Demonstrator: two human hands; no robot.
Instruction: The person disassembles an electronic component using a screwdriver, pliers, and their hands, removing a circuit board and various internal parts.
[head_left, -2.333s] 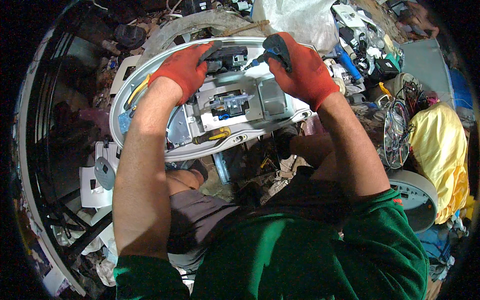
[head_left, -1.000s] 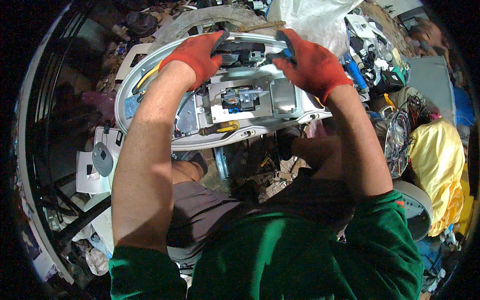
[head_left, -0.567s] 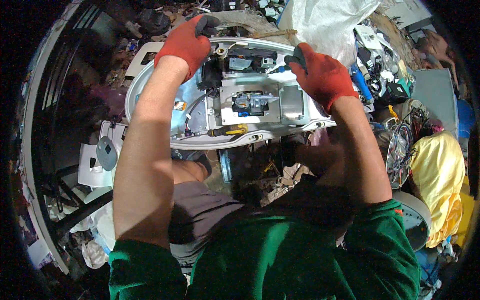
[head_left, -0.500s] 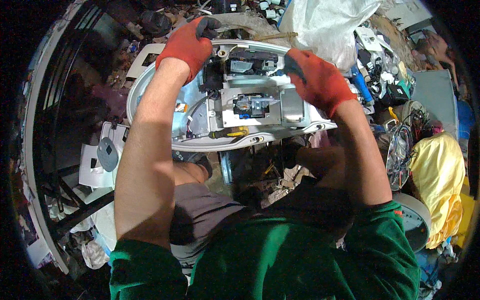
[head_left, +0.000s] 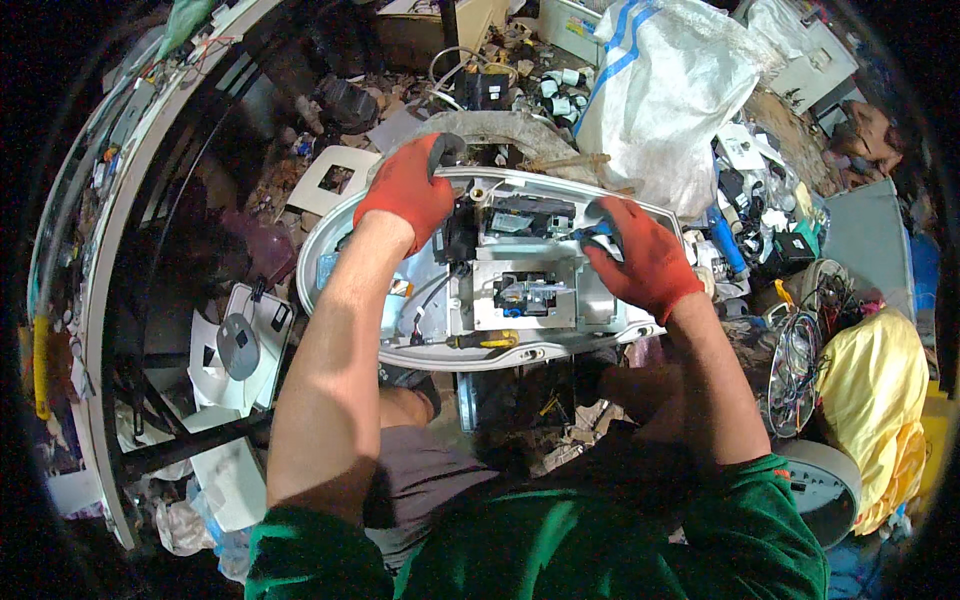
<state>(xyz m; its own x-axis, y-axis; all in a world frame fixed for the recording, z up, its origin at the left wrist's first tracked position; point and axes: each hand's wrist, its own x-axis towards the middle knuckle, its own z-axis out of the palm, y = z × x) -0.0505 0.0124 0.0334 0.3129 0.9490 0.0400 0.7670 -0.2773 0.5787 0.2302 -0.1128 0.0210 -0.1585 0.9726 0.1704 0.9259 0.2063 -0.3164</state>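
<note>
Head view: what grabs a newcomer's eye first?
Two red-gloved hands, the left hand and right hand, gripping an opened oval white housing at centre. A yellow-handled screwdriver lies along its near edge, and a big white sack stands behind amid scrap.

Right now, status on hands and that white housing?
Left hand gripping a dark part at the white housing far rim. Right hand holds a blue-handled tool on its right side. Yellow-handled screwdriver lies loose inside.

Housing [head_left: 345, 225] at frame centre over the person's lap, left hand [head_left: 408, 188] on its upper-left rim, right hand [head_left: 640, 262] on its right side, screwdriver [head_left: 470, 341] lying along its lower edge, sack [head_left: 660, 100] behind at upper right, cable coil [head_left: 795, 370] at right
</note>
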